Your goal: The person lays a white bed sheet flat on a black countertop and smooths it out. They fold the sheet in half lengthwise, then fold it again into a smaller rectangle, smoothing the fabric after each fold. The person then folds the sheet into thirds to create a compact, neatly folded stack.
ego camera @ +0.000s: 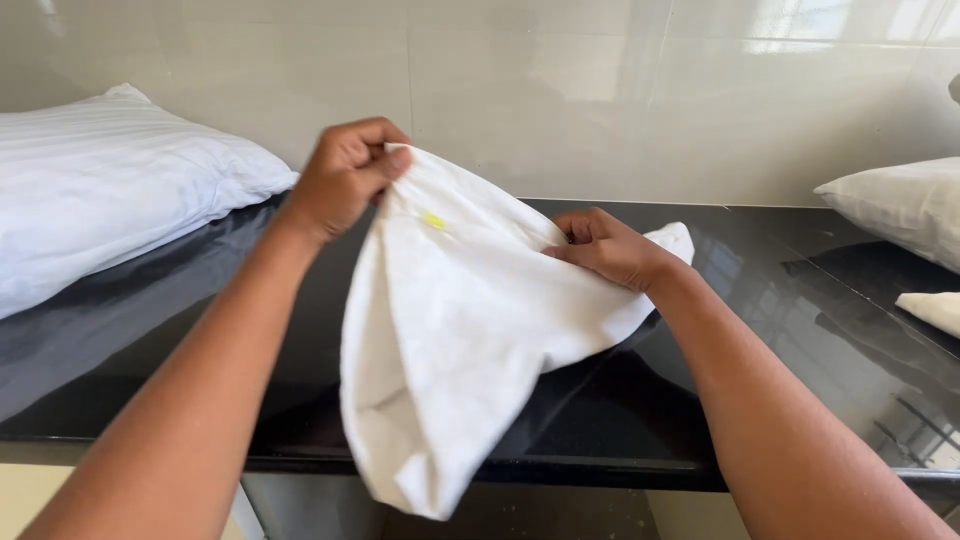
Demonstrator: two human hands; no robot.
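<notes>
Black counter (800, 300), pillowcase (450, 330) overhanging edge

Home or lodging room, glossy black stone counter (780, 300), pale tiled wall (560, 90), white pillows (100, 190) on it

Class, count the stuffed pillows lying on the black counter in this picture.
2: one pillow at the far left, one pillow at the right edge. A white piece below it is cut off, so it may be a third.
</notes>
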